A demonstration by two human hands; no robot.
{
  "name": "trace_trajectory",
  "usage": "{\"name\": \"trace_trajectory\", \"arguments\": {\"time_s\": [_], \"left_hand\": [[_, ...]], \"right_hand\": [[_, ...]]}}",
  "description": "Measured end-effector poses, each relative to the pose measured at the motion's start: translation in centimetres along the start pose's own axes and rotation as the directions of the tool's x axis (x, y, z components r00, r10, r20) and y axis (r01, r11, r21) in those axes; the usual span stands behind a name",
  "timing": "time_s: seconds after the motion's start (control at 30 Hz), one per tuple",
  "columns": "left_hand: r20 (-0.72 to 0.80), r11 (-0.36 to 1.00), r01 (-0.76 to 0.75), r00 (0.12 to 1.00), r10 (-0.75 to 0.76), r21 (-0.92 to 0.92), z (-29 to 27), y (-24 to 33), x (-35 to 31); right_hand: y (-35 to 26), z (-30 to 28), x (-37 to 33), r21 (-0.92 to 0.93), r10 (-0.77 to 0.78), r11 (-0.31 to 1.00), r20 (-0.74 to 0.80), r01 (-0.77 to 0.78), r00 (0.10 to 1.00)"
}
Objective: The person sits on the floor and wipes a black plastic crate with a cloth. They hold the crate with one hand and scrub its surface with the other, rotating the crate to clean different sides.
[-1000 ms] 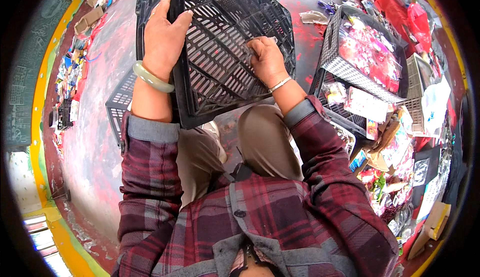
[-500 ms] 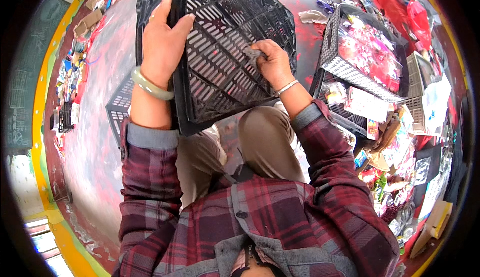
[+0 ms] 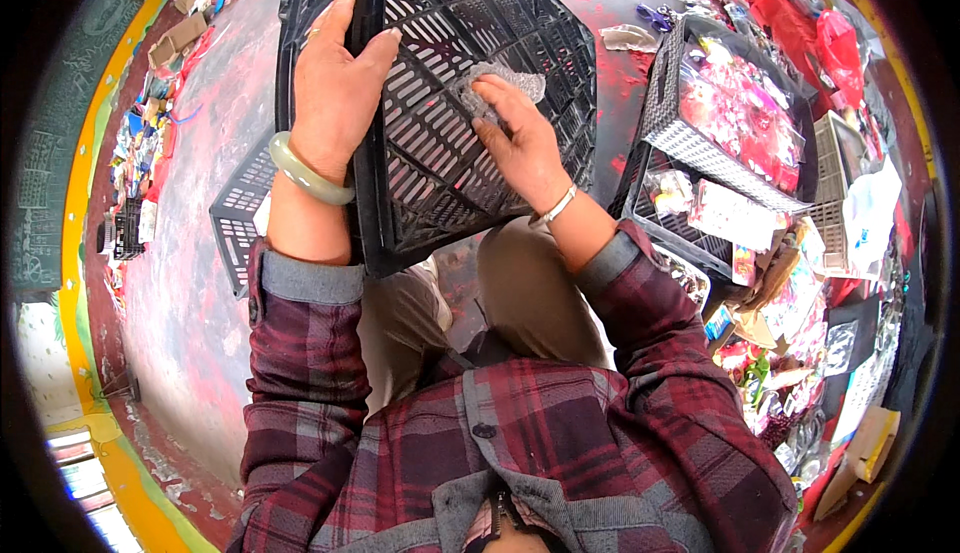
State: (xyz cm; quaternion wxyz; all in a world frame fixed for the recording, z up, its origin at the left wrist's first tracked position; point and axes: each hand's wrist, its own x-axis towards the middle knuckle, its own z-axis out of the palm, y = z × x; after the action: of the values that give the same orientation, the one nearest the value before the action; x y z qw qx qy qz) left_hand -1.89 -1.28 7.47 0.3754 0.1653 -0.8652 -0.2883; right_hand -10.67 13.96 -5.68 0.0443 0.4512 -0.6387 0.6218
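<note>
A black slotted plastic crate [image 3: 430, 188] is tipped up in front of me, above my knees. My left hand [image 3: 335, 83] grips its left rim, the thumb on the near face and the fingers partly hidden behind the edge. Against the crate's slotted inside, my right hand [image 3: 520, 143] presses a crumpled grey cloth [image 3: 525, 83]. The fingers lie bent over the cloth, and part of it spreads out beyond them.
On the right stands a grey woven-look basket [image 3: 715, 158] full of red and white items, beside a beige crate [image 3: 830, 193] and a pile of mixed packages. Another black crate [image 3: 235, 218] rests on the floor at left. Boxes [image 3: 180, 38] line the left wall.
My right hand has moved up and left across the crate, and the cloth has spread wider under its fingers. The left hand keeps its hold, with the crate shifted slightly.
</note>
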Motion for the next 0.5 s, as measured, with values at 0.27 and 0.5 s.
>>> {"name": "trace_trajectory", "arguments": {"time_s": [0.27, 0.5], "left_hand": [[0.0, 0.997, -0.051, 0.999, 0.051, 0.066, -0.5, 0.2, -0.2], [0.029, 0.999, -0.033, 0.999, 0.034, -0.021, -0.3, 0.9, 0.2]], "right_hand": [[-0.2, -0.8, 2.2, 0.798, 0.394, 0.329, 0.37, -0.505, 0.841], [3.5, -0.3, 1.8, -0.023, -0.029, 0.999, -0.078, 0.028, 0.997]]}}
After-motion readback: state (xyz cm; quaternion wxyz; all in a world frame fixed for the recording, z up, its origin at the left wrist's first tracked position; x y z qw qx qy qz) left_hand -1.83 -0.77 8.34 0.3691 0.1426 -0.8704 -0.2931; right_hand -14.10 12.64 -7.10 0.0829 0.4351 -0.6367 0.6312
